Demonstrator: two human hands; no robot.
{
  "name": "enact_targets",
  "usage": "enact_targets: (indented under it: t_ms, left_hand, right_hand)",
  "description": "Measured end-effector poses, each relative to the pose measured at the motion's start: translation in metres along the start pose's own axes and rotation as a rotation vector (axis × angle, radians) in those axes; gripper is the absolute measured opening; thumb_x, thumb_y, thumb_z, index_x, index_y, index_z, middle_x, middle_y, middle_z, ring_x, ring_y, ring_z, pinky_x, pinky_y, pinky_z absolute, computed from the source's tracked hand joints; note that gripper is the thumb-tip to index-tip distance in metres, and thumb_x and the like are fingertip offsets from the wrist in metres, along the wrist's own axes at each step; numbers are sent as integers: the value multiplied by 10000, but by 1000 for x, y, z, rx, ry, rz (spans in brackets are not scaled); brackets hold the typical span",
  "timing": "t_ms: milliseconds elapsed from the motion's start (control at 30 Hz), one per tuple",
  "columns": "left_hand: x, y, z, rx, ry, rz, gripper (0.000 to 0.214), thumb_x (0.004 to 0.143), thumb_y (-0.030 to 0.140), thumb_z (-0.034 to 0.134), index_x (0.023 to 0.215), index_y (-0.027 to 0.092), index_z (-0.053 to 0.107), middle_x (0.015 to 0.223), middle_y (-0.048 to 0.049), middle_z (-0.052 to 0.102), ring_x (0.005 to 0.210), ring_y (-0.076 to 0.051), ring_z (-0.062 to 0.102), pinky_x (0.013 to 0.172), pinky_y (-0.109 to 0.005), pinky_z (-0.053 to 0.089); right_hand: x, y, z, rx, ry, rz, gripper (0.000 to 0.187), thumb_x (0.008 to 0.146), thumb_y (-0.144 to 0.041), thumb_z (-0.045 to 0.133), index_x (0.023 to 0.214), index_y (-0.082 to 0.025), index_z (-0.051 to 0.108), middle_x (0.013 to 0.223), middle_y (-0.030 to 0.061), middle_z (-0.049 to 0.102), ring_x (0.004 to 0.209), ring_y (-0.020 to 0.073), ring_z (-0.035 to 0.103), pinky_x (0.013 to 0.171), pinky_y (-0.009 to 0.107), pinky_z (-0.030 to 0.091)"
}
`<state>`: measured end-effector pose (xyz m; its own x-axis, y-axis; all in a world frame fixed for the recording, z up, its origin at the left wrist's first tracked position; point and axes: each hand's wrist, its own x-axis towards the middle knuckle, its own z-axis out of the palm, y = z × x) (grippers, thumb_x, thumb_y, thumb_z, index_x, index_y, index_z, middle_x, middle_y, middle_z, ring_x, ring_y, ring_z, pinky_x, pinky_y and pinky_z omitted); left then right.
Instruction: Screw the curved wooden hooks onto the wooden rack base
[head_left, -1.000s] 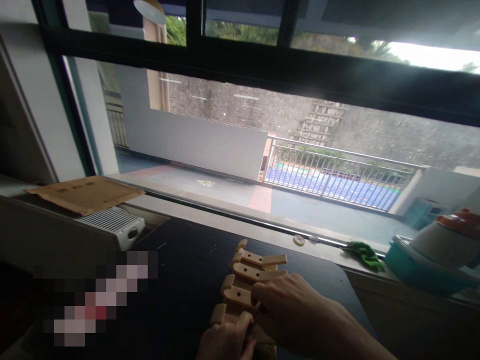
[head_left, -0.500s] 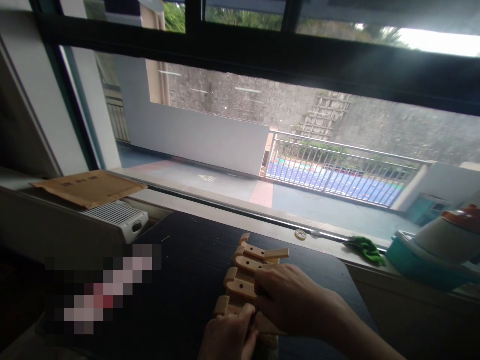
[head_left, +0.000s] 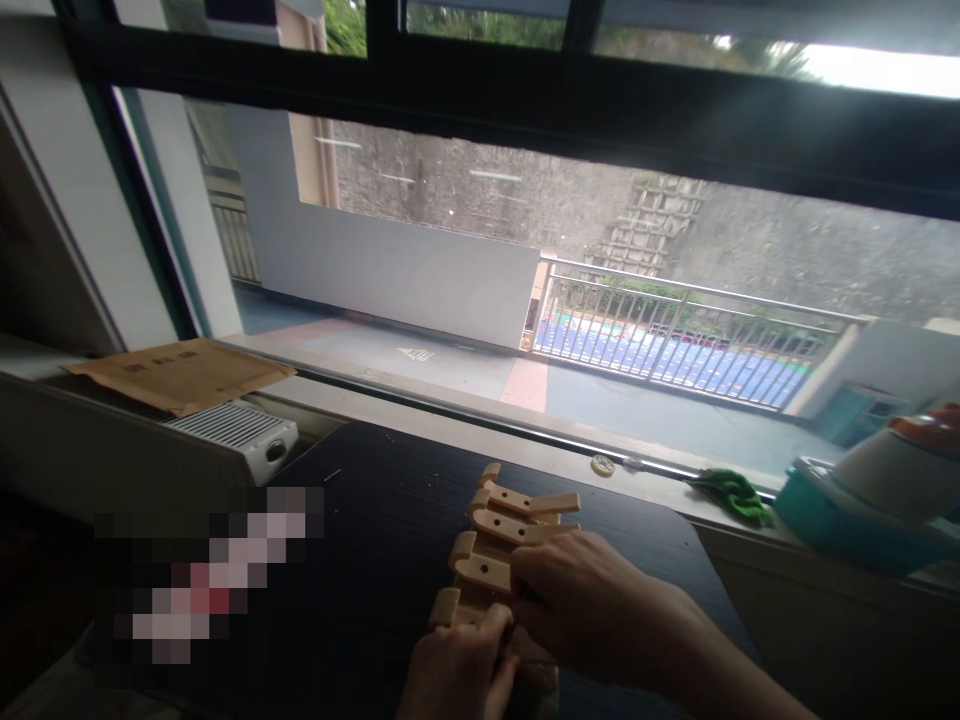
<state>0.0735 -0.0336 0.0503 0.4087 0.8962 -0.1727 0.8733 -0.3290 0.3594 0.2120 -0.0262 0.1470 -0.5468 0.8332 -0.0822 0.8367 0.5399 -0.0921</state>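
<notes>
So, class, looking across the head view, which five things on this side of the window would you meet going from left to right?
Brown envelope → row of wooden hooked pieces → small yellowish roll → green cloth → teal container.

Your black tabletop (head_left: 360, 560) meets a pale windowsill (head_left: 450, 432) along its far edge; beyond your dark window frame (head_left: 480, 100), daylight shows a metal railing (head_left: 705, 291) and a grey walkway (head_left: 472, 377), brightest upper right.
</notes>
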Motion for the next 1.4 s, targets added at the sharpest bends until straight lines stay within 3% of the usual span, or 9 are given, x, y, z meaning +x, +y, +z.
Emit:
enact_targets:
  t_ms: [133,433,633,833,1067,1233,1400]
  left_hand:
    - [2,-1,2,4,-47,-23,231,823,206,525,1032,258,606,948,-48,731,875,-237,684,717,-298,501]
    - [-4,2,0,-28,50,2,179,816,188,550,973,224,627,890,-43,737,809,-229,691,672,-282,493]
    - [-2,1,1,-6,41,-10,168,801,158,549,933,198,645,921,-65,737,844,-248,686,699,-305,493]
    - [-3,1,2,-27,50,4,180,815,183,534,955,216,643,867,-50,743,779,-231,691,660,-290,487]
    - [-1,-1,3,-28,53,-10,208,828,208,533,1012,221,628,886,-50,736,811,-220,681,674,-270,472]
    - [-2,0,0,-86,64,-22,252,818,185,557,1061,239,600,904,-23,736,807,-186,681,658,-234,459]
    - [-3,1,-1,-49,45,-41,215,809,191,567,1013,234,620,908,-36,733,818,-202,683,641,-239,458]
  right_hand:
    - [0,1,-1,9,37,43,173,782,-233,472,660,-166,575,673,17,640,586,114,519,500,264,225]
    - [3,-11,-18,-87,-108,-30,80,715,-200,548,728,-187,625,713,29,657,628,158,561,489,272,220]
    - [11,-16,-13,-103,-76,-75,95,688,-132,536,710,-174,618,670,32,641,603,163,571,467,273,217]
    - [10,-15,-13,-142,-121,20,186,770,-168,470,666,-147,623,656,52,648,532,140,546,445,274,204]
    - [9,-13,-20,-102,-85,-47,69,714,-192,553,736,-176,616,689,22,630,619,144,549,465,254,227]
    - [9,-8,-14,-30,-85,-85,111,761,-160,507,770,-167,617,768,24,655,658,129,557,547,251,309]
    - [4,-8,-6,-51,-37,-51,81,757,-184,505,714,-165,571,703,24,629,622,147,567,495,260,277]
